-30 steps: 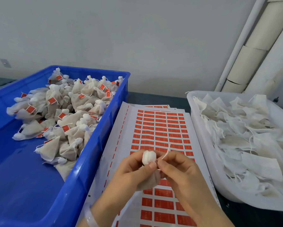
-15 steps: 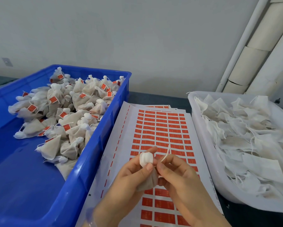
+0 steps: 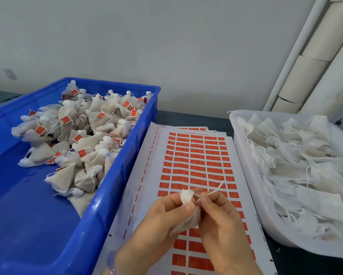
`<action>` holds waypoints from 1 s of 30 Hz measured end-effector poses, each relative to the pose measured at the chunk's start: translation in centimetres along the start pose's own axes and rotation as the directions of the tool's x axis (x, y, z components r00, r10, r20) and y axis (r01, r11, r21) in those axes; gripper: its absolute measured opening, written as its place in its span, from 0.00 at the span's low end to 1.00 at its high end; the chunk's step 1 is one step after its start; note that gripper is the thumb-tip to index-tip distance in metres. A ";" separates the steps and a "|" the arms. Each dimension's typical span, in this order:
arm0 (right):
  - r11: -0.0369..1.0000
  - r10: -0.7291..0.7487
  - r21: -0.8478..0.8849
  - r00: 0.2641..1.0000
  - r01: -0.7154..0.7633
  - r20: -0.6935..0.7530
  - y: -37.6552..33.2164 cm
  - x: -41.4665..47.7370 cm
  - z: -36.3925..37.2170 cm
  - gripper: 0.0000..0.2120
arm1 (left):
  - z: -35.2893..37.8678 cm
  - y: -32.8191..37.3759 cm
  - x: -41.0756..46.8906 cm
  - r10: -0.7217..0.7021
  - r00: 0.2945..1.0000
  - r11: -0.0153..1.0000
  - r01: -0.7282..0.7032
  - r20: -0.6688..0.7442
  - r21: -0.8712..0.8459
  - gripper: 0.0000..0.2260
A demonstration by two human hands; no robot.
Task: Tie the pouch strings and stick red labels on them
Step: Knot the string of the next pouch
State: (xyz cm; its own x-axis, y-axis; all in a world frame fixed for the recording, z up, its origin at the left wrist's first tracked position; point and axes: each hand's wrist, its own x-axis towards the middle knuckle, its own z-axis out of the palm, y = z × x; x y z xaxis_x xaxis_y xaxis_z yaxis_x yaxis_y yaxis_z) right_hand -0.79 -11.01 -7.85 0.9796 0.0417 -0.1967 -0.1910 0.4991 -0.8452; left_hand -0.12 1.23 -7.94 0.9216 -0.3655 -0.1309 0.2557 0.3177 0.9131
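Left of my fingers sits one blue bin heaped with tied pouches, too many to count, many showing red tags. To their right is one white tub full of untied pouches. A stack of label sheets lies underneath, partly hidden by my hands. My left hand pinches one pouch at its gathered neck. My right hand pinches the string just beside it, fingertips closed on it.

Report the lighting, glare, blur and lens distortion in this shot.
Head view: soft, even light, faint shadows; a dull sheen on the blue bin floor; wide-angle distortion bows the wall pipe and label sheet rows; the left hand, right hand and pouch look slightly soft.
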 end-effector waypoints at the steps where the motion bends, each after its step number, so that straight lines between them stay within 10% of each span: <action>1: 0.999 -0.013 -0.046 1.000 0.012 -0.018 0.0 0.0 0.0 0.05 | 0.3 0.1 0.0 0.018 0.999 0.999 -0.016 -0.046 0.046 0.07; 12: 0.881 -0.212 -0.442 0.976 0.166 -0.056 0.2 0.0 0.4 0.06 | 1.9 0.4 -0.6 0.364 0.863 0.920 -0.274 -0.349 0.281 0.05; 20: 0.916 -0.139 -0.385 0.989 0.114 -0.039 0.0 0.2 0.8 0.13 | 1.1 1.3 -0.7 0.402 0.894 0.858 -0.291 -0.200 0.424 0.15; 30: 0.885 -0.082 -0.457 0.996 0.088 0.033 -0.2 0.6 0.6 0.08 | -0.9 2.4 -0.8 0.511 0.859 0.534 -0.351 0.037 0.769 0.06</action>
State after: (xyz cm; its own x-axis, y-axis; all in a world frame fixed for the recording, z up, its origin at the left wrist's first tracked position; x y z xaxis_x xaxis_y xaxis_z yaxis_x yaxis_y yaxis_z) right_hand -0.08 -10.57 -7.53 0.9934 0.0296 -0.1105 -0.1119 0.0498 -0.9925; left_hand 0.04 3.10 -5.98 0.9113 -0.1844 0.3681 -0.4114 -0.3755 0.8305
